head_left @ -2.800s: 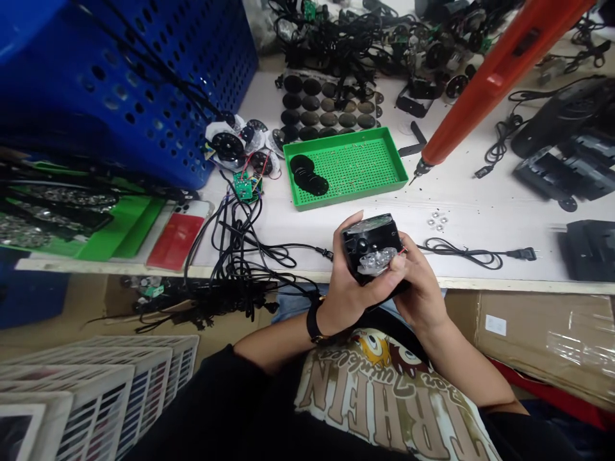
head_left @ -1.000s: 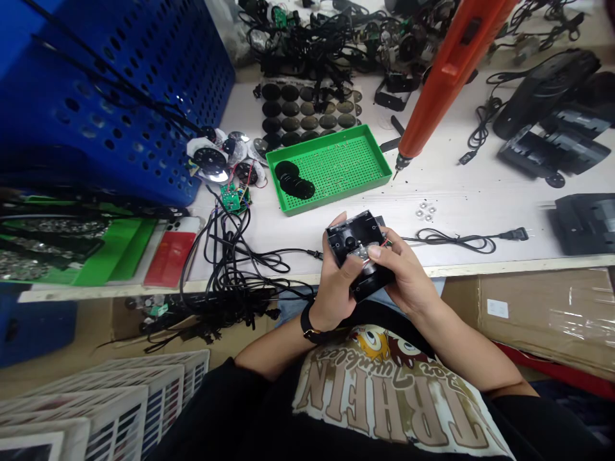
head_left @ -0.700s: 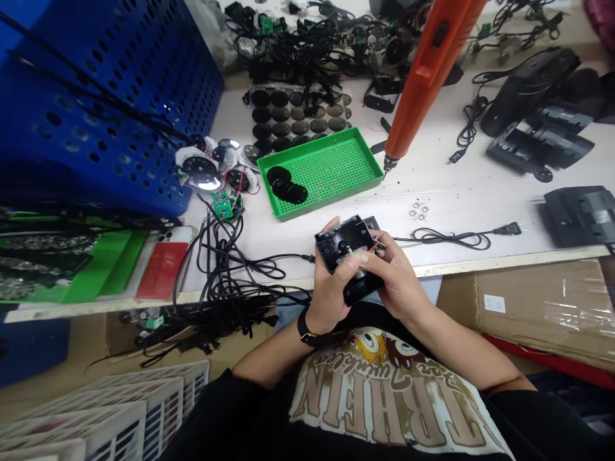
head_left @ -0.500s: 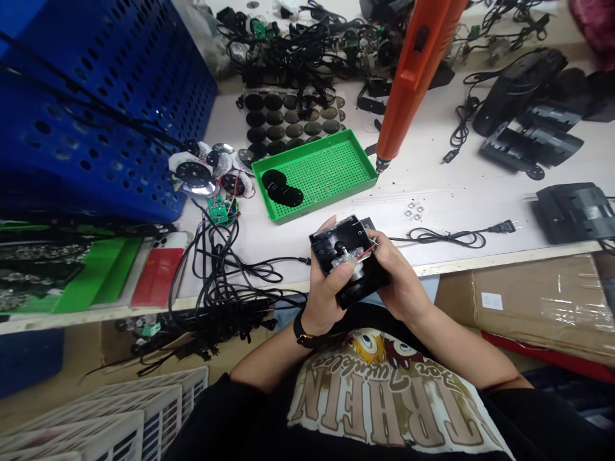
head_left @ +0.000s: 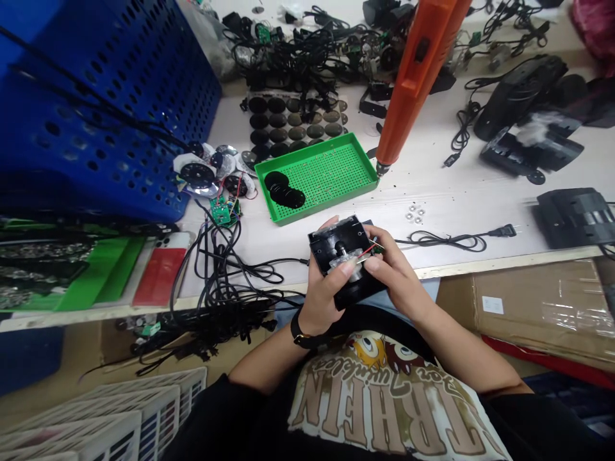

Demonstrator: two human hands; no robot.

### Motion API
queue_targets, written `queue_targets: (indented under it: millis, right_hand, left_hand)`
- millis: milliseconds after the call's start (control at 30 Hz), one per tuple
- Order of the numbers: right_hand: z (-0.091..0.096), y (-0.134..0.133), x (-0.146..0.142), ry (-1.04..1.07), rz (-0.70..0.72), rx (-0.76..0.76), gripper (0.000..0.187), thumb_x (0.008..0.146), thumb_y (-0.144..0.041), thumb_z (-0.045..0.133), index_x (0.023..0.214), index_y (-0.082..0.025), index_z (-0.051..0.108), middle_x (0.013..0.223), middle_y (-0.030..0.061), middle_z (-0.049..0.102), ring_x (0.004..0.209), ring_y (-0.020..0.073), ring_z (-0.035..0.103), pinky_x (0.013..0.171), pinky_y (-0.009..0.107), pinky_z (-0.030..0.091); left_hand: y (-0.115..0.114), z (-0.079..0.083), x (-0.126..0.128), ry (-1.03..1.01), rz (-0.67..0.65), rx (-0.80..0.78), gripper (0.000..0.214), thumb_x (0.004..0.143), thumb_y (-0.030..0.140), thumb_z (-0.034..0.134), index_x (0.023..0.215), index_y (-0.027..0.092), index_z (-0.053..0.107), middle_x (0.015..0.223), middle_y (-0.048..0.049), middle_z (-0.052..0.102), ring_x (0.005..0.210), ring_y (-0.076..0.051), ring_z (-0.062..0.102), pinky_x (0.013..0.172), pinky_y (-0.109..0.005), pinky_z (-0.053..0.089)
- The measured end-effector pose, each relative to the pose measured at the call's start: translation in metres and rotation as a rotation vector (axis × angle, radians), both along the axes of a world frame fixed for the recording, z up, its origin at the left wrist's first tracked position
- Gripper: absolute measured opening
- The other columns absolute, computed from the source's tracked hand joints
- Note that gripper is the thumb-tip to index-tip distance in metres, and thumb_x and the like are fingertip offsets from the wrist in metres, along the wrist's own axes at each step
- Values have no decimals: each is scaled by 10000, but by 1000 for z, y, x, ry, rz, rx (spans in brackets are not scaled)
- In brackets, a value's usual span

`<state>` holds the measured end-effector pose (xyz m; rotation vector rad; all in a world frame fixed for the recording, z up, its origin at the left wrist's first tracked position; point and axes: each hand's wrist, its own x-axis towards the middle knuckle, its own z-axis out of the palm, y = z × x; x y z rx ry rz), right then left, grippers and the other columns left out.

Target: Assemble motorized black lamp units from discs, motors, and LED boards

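Observation:
Near the bench's front edge, a black plastic housing (head_left: 342, 238) is held between my two hands. My left hand (head_left: 323, 301) grips its left side, with the thumb pressed on a clear and silver part (head_left: 354, 272) inside. My right hand (head_left: 398, 272) closes round the right side, its thumb by red and white wires (head_left: 369, 248). A bit of green circuit board (head_left: 378, 248) shows beside the right fingers. The underside of the housing and most of my fingers are hidden.
A green tray (head_left: 331, 186) holds small screws and black discs (head_left: 284, 190). An orange electric screwdriver (head_left: 408, 89) hangs beside it. Coiled cables (head_left: 221, 262) lie left, a plugged cord (head_left: 461, 239) and black housings (head_left: 574, 216) right. A blue crate (head_left: 144, 83) stands at left.
My right thumb has moved inward over the housing, toward the wires and the silver part. The housing has shifted slightly left, and the view has moved a little.

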<state>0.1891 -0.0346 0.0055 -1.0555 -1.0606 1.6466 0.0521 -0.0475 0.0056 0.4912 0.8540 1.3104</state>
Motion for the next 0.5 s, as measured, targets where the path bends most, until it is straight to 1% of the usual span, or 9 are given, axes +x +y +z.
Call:
queue_targets:
  millis: [67, 100, 133, 200, 267, 333, 400, 467, 500]
  right_hand:
    - [1, 2, 14, -148, -6, 148, 502, 961, -586, 637, 1395, -338, 586, 1334, 48, 687, 861, 188, 666, 789, 366, 559]
    - [0, 4, 20, -246, -34, 232, 449, 1003, -558, 578, 1397, -342, 600, 1376, 53, 677, 886, 196, 675, 824, 389, 560]
    - [0, 6, 26, -354, -62, 319, 400, 1029, -519, 545, 1378, -340, 625, 1369, 55, 687, 932, 213, 681, 872, 418, 556]
    - [-2, 9, 33, -530, -73, 489, 344, 1019, -428, 577, 1339, -333, 661, 1331, 56, 710, 1110, 267, 666, 1011, 493, 516]
    - [-7, 11, 33, -563, 7, 598, 410, 962, -351, 653, 1372, -327, 635, 1387, 63, 685, 1292, 306, 604, 1124, 544, 456]
    - [-14, 10, 28, -469, 59, 601, 528, 930, -305, 683, 1443, -320, 561, 1454, 79, 643, 1350, 305, 589, 1155, 539, 457]
    - [-21, 6, 23, -395, 2, 567, 580, 915, -282, 714, 1461, -317, 523, 1415, 87, 660, 1296, 279, 639, 1124, 500, 505]
    - [-24, 2, 22, -368, -94, 561, 535, 918, -255, 731, 1416, -316, 548, 1285, 74, 716, 1186, 251, 695, 1067, 468, 546]
    - [-23, 1, 23, -367, -130, 570, 474, 927, -237, 726, 1371, -316, 580, 1207, 60, 740, 1119, 237, 718, 1030, 452, 562]
  left_hand:
    - [3, 6, -6, -46, -47, -38, 750, 750, 437, 837, 1423, 241, 573, 1165, -101, 783, 1189, -379, 727, 1042, -552, 576]
    - [5, 8, -9, -78, -83, -53, 742, 741, 487, 831, 1394, 224, 597, 1153, -113, 786, 1214, -404, 712, 1036, -572, 578]
    - [7, 10, -12, -106, -121, -61, 732, 740, 542, 813, 1363, 210, 620, 1149, -126, 787, 1235, -426, 697, 1028, -593, 581]
    - [11, 11, -16, -135, -159, -58, 706, 763, 644, 743, 1300, 195, 660, 1161, -147, 784, 1271, -456, 669, 1008, -626, 587]
    - [14, 12, -18, -135, -152, -56, 675, 797, 711, 661, 1229, 193, 689, 1191, -154, 774, 1302, -469, 645, 997, -645, 589]
    - [16, 13, -19, -142, -140, -66, 655, 805, 740, 626, 1149, 188, 709, 1209, -161, 768, 1318, -474, 632, 994, -650, 591]
    - [18, 16, -19, -158, -126, -69, 645, 810, 745, 618, 1104, 179, 716, 1222, -168, 764, 1314, -470, 635, 992, -645, 592]
    - [19, 19, -20, -171, -99, -64, 636, 828, 731, 609, 1113, 173, 719, 1236, -170, 762, 1293, -457, 652, 989, -637, 594]
    - [20, 20, -21, -174, -82, -62, 631, 841, 720, 601, 1129, 172, 719, 1238, -168, 763, 1280, -450, 661, 990, -633, 593]
